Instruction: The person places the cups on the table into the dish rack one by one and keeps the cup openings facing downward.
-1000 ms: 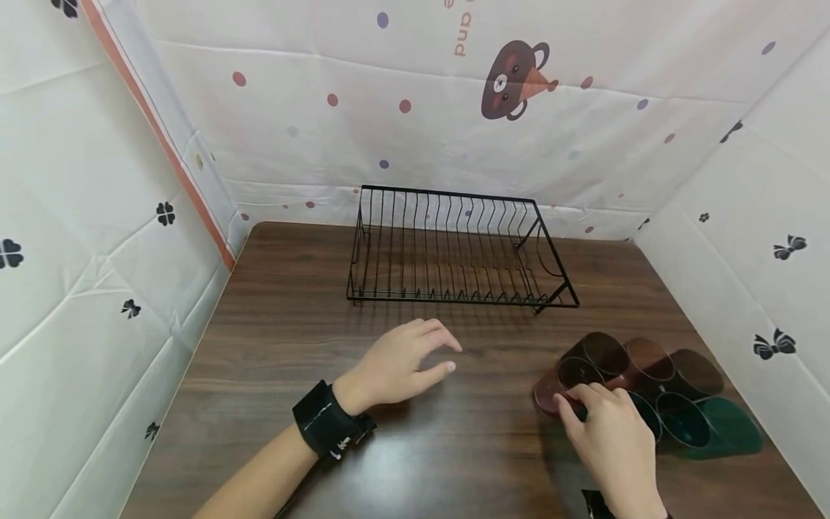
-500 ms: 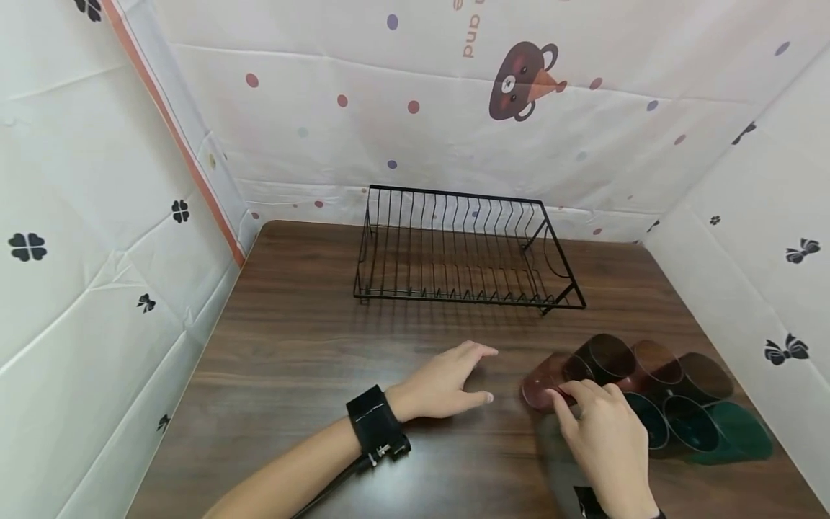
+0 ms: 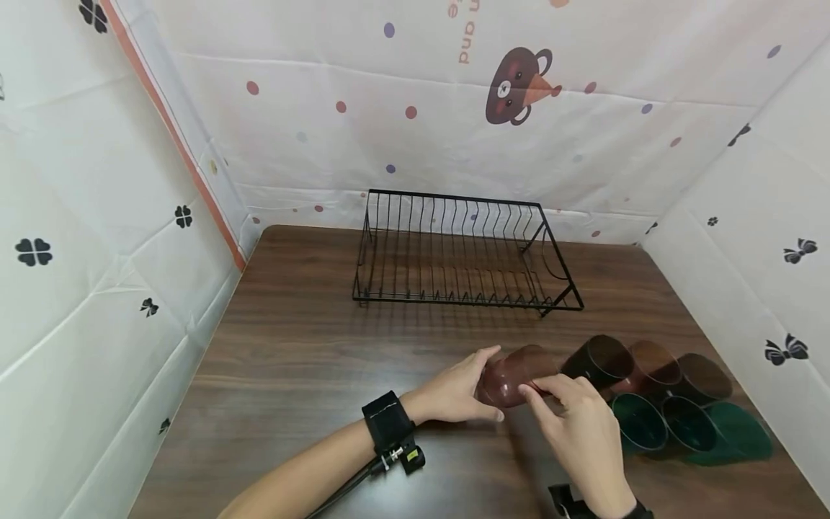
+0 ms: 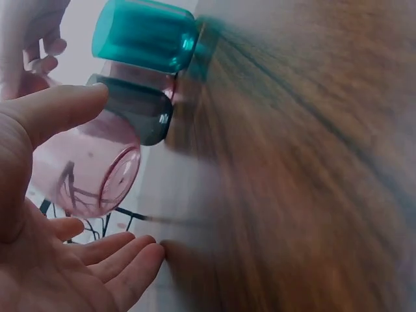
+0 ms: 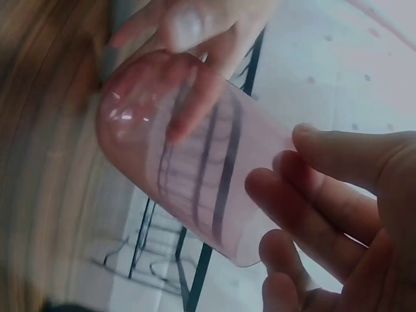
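Right hand: fingers curled round the open end of a pink cup, holding it on its side just above the desk. Left hand: fingers nearly straight, cupping the cup's closed base. Step looks like a hand-to-hand pass or a joint carry. Wire rack stands behind, near; other cups lie right. Next move likely needs one firm grip before the lift.
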Demonstrator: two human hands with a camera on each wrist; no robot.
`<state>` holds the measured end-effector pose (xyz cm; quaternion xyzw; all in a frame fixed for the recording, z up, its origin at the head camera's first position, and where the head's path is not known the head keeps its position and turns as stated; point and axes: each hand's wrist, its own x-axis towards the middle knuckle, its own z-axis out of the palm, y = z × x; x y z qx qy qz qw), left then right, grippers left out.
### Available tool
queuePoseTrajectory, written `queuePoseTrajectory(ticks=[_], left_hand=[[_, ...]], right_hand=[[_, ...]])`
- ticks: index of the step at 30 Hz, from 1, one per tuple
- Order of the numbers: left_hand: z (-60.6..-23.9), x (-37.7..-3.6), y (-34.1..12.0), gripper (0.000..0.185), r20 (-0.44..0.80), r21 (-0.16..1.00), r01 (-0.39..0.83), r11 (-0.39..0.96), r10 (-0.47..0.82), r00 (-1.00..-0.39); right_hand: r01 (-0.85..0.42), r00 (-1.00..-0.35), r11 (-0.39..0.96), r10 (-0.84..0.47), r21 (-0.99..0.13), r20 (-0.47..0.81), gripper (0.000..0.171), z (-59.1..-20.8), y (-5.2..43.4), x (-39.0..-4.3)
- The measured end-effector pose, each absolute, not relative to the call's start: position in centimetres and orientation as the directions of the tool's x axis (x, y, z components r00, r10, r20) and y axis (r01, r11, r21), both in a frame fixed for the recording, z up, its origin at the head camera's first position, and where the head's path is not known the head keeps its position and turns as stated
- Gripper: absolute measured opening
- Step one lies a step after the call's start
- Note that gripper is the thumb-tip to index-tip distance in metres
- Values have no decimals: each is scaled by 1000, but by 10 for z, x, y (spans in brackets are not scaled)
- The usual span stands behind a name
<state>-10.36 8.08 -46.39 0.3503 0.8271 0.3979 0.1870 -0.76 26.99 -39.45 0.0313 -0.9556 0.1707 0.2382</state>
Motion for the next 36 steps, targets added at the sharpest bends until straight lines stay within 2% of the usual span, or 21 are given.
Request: queuePoseTrajectory(ticks=[5, 13, 36], left_hand=[[-464, -103, 75, 102, 3, 803, 432, 411, 722, -692], [-465, -105, 69, 81, 62, 872, 383, 306, 706, -705], [-454, -98, 29, 74, 57, 864, 362, 349, 646, -761]], right_hand=[[-204, -867, 917, -6, -343, 498, 11, -394, 262, -11], [-224, -869, 905, -17, -361, 495, 9, -394, 253, -15], [-300, -874, 846, -59, -441, 483, 10, -393, 233, -23]])
